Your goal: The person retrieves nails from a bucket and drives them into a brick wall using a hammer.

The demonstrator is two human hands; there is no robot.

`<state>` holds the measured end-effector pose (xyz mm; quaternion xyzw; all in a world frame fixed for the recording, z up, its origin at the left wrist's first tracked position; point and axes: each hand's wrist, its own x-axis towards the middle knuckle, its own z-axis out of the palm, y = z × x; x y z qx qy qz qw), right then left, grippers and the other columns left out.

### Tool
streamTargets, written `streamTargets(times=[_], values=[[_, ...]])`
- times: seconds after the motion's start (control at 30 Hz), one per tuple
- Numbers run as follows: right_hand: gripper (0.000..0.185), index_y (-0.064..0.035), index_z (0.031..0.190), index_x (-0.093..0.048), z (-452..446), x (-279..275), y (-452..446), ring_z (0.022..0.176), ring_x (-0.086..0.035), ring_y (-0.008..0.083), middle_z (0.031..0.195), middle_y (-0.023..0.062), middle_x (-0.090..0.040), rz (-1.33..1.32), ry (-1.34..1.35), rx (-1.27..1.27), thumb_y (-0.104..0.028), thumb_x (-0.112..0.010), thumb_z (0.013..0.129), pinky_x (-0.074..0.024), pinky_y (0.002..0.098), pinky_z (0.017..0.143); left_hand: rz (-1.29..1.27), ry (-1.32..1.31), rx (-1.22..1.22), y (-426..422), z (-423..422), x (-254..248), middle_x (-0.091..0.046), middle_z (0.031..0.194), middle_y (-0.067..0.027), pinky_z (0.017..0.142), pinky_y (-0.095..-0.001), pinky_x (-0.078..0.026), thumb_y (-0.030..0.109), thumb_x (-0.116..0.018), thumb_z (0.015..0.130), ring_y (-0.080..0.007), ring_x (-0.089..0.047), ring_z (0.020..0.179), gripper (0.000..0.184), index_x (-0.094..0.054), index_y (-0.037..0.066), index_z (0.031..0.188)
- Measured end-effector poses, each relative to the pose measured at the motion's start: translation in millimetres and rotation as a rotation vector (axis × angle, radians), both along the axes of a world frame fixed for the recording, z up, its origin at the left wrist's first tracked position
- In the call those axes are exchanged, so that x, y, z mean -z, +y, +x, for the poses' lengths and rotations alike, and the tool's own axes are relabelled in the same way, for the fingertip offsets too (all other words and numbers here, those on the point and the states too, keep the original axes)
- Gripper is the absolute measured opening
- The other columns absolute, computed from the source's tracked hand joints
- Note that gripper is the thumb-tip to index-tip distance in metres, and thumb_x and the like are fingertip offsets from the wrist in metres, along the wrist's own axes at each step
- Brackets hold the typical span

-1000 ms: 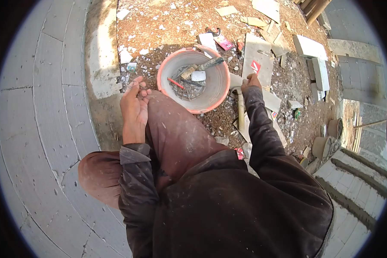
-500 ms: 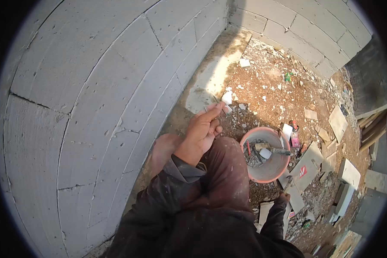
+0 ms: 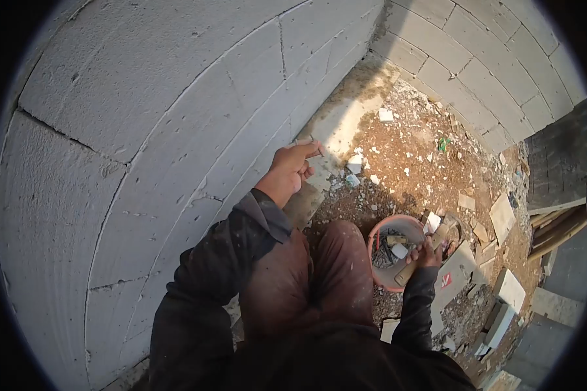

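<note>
My left hand (image 3: 292,171) is raised beside the grey block wall (image 3: 195,124), its fingers pinched on thin metal nails (image 3: 320,151) that stick out past the fingertips. My right hand (image 3: 426,257) is wrapped round the wooden handle of a hammer (image 3: 406,274) at the right rim of an orange-rimmed bucket (image 3: 376,274). The hammer's head is hard to make out against the rubble. Inside the bucket lie many nails, a red stick-like item (image 3: 377,240) and a white block (image 3: 399,251).
A second block wall (image 3: 463,72) meets the first at the far corner. Rubble covers the ground (image 3: 411,153). Flat board pieces (image 3: 460,270) and white blocks (image 3: 510,290) lie on the right, near stacked wooden poles (image 3: 554,234).
The view has swung towards the wall. My left hand has moved forward and up with the nails. My right hand has lifted the hammer from beside the bucket to its rim.
</note>
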<state>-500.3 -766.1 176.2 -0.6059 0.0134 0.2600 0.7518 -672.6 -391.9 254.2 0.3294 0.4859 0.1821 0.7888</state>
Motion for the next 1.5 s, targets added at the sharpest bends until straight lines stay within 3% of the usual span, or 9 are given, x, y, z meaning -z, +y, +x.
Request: streamTargets(times=[0.13,0.2,0.3,0.5,0.6,0.9,1.13,1.33,1.5], values=[[0.022,-0.0095,0.118,-0.048,-20.7,28.8,86.0,0.051,-0.047,0.0155,0.077,0.0062,-0.049,0.262,0.288,-0.23,-0.018,-0.053,0.099,-0.0451,0.0317,0.04,0.067,0.043,-0.132,44.9,30.7,59.7,-0.069,0.09,0.004,0.057,-0.0227,-0.045,0.021,-0.069,0.091,-0.0044,-0.045,0.06,0.009,-0.071,0.014,0.097],[0.016,-0.0094,0.113,-0.047,-41.0,7.3,132.3,0.051,-0.048,0.0167,0.078,0.0073,-0.05,0.275,0.309,-0.217,-0.015,-0.053,0.098,-0.0454,0.0333,0.039,0.017,0.027,-0.361,52.3,39.0,100.1,-0.067,0.088,0.0037,0.061,-0.0258,-0.046,0.02,-0.07,0.09,-0.0078,-0.05,0.064,0.008,-0.071,0.014,0.095],[0.015,-0.0083,0.101,-0.046,-64.2,22.6,172.4,0.053,-0.049,0.019,0.08,0.0081,-0.052,0.167,0.255,-0.32,-0.018,-0.056,0.095,-0.0459,0.0371,0.042,-0.124,0.031,-0.464,45.9,28.4,152.3,-0.066,0.087,0.0022,0.065,-0.0273,-0.045,0.02,-0.072,0.088,-0.0106,-0.055,0.074,0.008,-0.07,0.014,0.093],[0.014,-0.0077,0.104,-0.043,-99.4,52.7,227.4,0.048,-0.049,0.0187,0.076,0.0085,-0.05,0.134,0.347,-0.447,-0.01,-0.054,0.096,-0.0467,0.0378,0.038,-0.226,0.051,-0.566,43.0,-6.4,205.0,-0.064,0.091,0.004,0.07,-0.0269,-0.045,0.021,-0.073,0.089,-0.0099,-0.055,0.084,0.011,-0.068,0.015,0.097],[0.016,-0.0062,0.106,-0.043,-111.1,53.7,242.2,0.048,-0.049,0.0183,0.076,0.0088,-0.05,0.064,0.37,-0.463,-0.009,-0.055,0.095,-0.0467,0.0387,0.038,-0.202,-0.133,-0.553,37.3,-9.7,224.5,-0.063,0.097,0.0031,0.075,-0.0276,-0.044,0.022,-0.073,0.089,-0.0101,-0.054,0.092,0.016,-0.067,0.015,0.102],[0.019,-0.0065,0.106,-0.043,-109.6,63.1,257.4,0.05,-0.05,0.0208,0.076,0.0091,-0.051,0.057,0.33,-0.511,-0.01,-0.057,0.093,-0.0471,0.0402,0.041,-0.239,-0.135,-0.674,64.1,-0.2,224.2,-0.063,0.108,-0.0012,0.081,-0.0306,-0.043,0.019,-0.072,0.09,-0.0131,-0.052,0.096,0.02,-0.066,0.012,0.108],[0.017,-0.0067,0.104,-0.045,-112.4,64.1,264.9,0.05,-0.05,0.0208,0.076,0.009,-0.052,0.051,0.325,-0.511,-0.011,-0.058,0.094,-0.0461,0.0403,0.04,-0.209,-0.124,-0.696,66.7,-0.4,231.6,-0.066,0.098,0.0022,0.074,-0.0273,-0.045,0.02,-0.073,0.09,-0.0102,-0.053,0.086,0.015,-0.069,0.015,0.104],[0.013,-0.0076,0.095,-0.046,-112.7,82.6,279.7,0.054,-0.051,0.0209,0.073,0.0075,-0.05,0.059,0.506,-0.529,-0.017,-0.055,0.096,-0.0457,0.0402,0.046,-0.227,-0.083,-0.649,70.5,-7.0,234.9,-0.067,0.096,0.0058,0.07,-0.0235,-0.045,0.022,-0.073,0.09,-0.0062,-0.052,0.078,0.014,-0.07,0.019,0.103],[0.012,-0.0094,0.091,-0.045,-110.8,88.4,311.9,0.058,-0.047,0.0192,0.07,0.0053,-0.048,0.372,1.05,-0.332,-0.017,-0.045,0.1,-0.0451,0.0375,0.053,-0.216,-0.117,-0.594,75.4,-4.2,240.5,-0.067,0.101,0.0059,0.069,-0.0214,-0.046,0.026,-0.071,0.092,-0.0043,-0.051,0.076,0.016,-0.069,0.02,0.107]])
